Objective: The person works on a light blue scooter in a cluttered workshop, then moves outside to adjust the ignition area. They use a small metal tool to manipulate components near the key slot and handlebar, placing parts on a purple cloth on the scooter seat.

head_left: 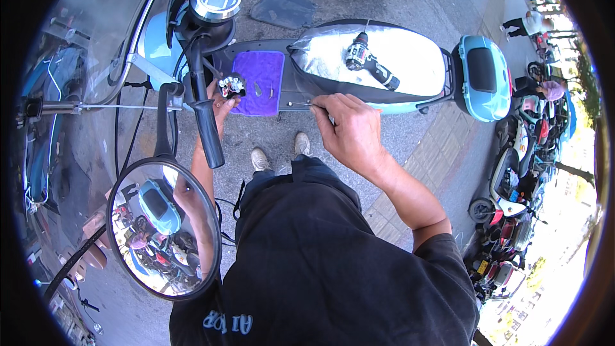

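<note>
My left hand (221, 107) is partly hidden behind the handlebar grip (208, 134). Its fingers are closed on a small handlebar part (232, 86), dark outside with bright metal and coloured bits inside. My right hand (351, 127) is closed in a pinch beside the seat's near edge. From its fingertips a thin metal tool (298, 103) points left; its exact kind is too small to tell. Between the hands a purple cloth (261, 67) covers the scooter's footboard, with small loose pieces on it. A cordless drill (371, 62) lies on the silver-covered scooter seat (416, 57).
A round mirror (165, 227) sticks out at the lower left, below the handlebar. Above it are a round gauge (216, 0) and a clear windshield frame. The blue top box (483, 78) stands behind the seat. Parked scooters (512, 179) line the right; a dark mat (283, 6) lies beyond the scooter.
</note>
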Tool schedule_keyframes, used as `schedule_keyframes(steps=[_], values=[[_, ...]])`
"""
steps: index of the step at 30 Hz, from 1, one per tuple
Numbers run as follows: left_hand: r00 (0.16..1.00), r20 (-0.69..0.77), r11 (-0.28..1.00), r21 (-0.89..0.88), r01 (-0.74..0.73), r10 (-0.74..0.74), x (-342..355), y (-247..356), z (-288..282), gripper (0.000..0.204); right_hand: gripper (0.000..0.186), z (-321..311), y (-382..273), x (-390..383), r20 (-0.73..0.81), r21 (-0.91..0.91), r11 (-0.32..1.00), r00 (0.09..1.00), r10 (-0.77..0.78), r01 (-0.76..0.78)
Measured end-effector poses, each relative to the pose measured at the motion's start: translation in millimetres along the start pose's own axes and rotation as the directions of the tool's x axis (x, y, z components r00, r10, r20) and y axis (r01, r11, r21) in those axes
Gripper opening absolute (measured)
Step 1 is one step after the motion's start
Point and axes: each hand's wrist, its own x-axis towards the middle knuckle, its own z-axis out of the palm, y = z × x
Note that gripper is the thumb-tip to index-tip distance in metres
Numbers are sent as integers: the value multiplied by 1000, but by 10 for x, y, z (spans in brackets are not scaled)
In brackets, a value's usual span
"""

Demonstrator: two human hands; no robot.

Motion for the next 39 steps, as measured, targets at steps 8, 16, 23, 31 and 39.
schedule_keyframes(steps=[8,16,23,31,39], values=[[996,65,995,-79,60,-54,36,251,161,76,6,18,-31,28,-5,20,1000,1000,0,0],[987,139,997,27,78,-81,170,198,-27,63,8,-1,14,3,-60,55,998,998,0,4],[981,188,999,-5,47,-45,383,258,-6,65,12,-19,7,-78,-100,58,997,993,59,-53],[970,239,981,-177,80,-36,490,204,53,53,11,-124,-49,-163,-130,23,994,986,105,-102],[971,115,950,-211,231,-211,602,216,128,35,9,-119,-153,-183,-187,0,992,974,127,-129]])
